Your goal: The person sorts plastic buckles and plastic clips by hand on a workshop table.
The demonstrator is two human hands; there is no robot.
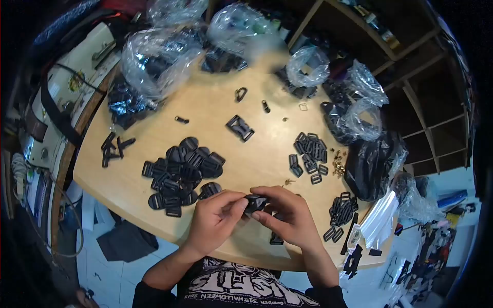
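Both hands meet over the near edge of the wooden table [215,110]. My left hand [215,218] and my right hand [287,215] pinch the same small black plastic buckle part [255,203] between thumbs and fingertips. Just left of my hands lies a heap of black rounded buckle pieces [182,172]. A second black piece [276,238] rests on the table under my right wrist, partly hidden.
A group of black rectangular slider rings [309,151] and small brass rivets [338,164] lie at right. An assembled buckle [240,127] sits mid-table. Clear plastic bags [156,59] of black parts crowd the far side; a black bag [372,167] stands at right. Wooden shelves [411,61] rise behind.
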